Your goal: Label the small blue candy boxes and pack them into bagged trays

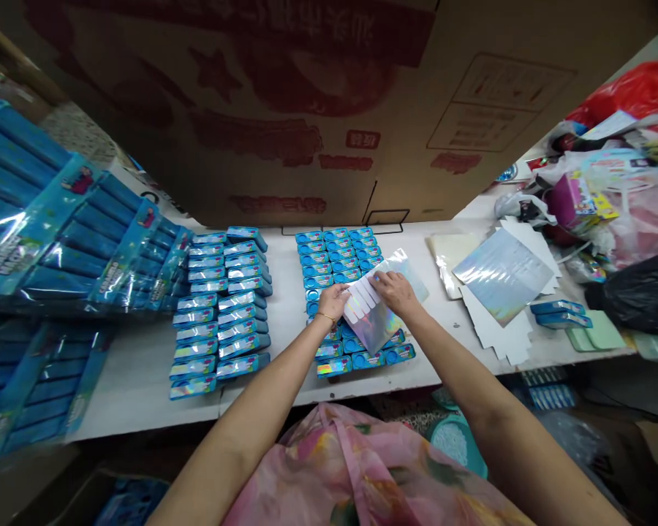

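A holographic sticker sheet with white finger-like strips along one edge is raised slightly above the table. My left hand, with a thin gold bracelet at the wrist, holds its left edge. My right hand grips the sheet's upper part from above. Directly below both hands lies a block of small blue boxes in tight rows, partly hidden by the sheet and my hands. Some of these boxes have shiny holographic strips along their front edges.
A second block of blue boxes stands to the left. Shrink-wrapped blue packs are piled at far left. Holographic sheets and white backing paper lie to the right, before a heap of plastic bags. A large cardboard carton fills the back.
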`<state>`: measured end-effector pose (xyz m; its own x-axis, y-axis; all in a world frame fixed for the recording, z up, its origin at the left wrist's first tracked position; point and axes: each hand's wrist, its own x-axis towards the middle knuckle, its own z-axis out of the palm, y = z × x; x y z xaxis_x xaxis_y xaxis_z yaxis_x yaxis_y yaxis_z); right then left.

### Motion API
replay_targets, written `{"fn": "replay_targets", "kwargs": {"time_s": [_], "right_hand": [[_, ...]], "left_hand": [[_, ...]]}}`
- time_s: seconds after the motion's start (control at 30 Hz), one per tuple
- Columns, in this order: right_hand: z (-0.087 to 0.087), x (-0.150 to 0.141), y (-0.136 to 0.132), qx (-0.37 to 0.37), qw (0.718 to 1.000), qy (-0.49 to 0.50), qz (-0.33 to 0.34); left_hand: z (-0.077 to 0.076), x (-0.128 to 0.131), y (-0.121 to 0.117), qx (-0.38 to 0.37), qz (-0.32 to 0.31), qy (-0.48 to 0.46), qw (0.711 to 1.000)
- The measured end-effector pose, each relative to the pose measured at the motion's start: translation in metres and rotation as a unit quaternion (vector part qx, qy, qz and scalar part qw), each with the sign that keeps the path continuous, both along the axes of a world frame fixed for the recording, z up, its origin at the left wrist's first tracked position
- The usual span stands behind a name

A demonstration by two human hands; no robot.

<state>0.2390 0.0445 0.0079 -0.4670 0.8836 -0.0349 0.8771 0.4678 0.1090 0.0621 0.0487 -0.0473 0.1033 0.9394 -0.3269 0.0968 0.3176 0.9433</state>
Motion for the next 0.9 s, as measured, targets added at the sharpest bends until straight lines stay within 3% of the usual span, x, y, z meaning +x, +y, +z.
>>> {"fn": "replay_targets", "kwargs": {"time_s": [0.1, 0.2, 0.27, 0.33, 0.4, 0.47, 0.57, 0.67, 0.77, 0.83, 0.9], "right_hand": [[0.018, -0.001, -0.016, -0.001, 0.999, 0.039, -0.023], [0.054, -0.011, -0.032, -0.001, 0.986, 0.145, -0.079], [0.076, -0.02, -0.039, -0.023, 0.963, 0.244, -0.114], [0.086, -0.031, -0.042, -0.062, 0.923, 0.35, -0.149], [0.083, -0.044, -0.042, -0.121, 0.853, 0.464, -0.204], [0.07, -0.059, -0.041, -0.181, 0.753, 0.569, -0.274], [0.045, -0.086, -0.046, -0.229, 0.615, 0.665, -0.355], [0.023, -0.116, -0.058, -0.241, 0.541, 0.696, -0.406], [0.003, -0.142, -0.069, -0.228, 0.527, 0.691, -0.439], [-0.01, -0.154, -0.07, -0.2, 0.557, 0.673, -0.444], [-0.022, -0.159, -0.067, -0.163, 0.612, 0.636, -0.441]], "left_hand": [[-0.003, 0.001, 0.002, 0.005, 0.011, 0.021, 1.0], [-0.003, -0.002, 0.004, 0.018, 0.021, 0.048, 0.998], [0.001, -0.007, 0.003, 0.028, 0.023, 0.06, 0.998], [0.01, -0.016, -0.003, 0.048, 0.04, 0.064, 0.996], [0.023, -0.029, -0.014, 0.072, 0.076, 0.037, 0.994], [0.035, -0.043, -0.03, 0.069, 0.091, -0.039, 0.993], [0.044, -0.065, -0.055, 0.001, 0.082, -0.158, 0.984], [0.039, -0.085, -0.07, -0.052, 0.119, -0.172, 0.977], [0.025, -0.105, -0.072, -0.064, 0.144, -0.129, 0.979], [0.016, -0.116, -0.066, -0.06, 0.14, -0.094, 0.984], [0.007, -0.123, -0.055, -0.057, 0.125, -0.065, 0.988]]}}
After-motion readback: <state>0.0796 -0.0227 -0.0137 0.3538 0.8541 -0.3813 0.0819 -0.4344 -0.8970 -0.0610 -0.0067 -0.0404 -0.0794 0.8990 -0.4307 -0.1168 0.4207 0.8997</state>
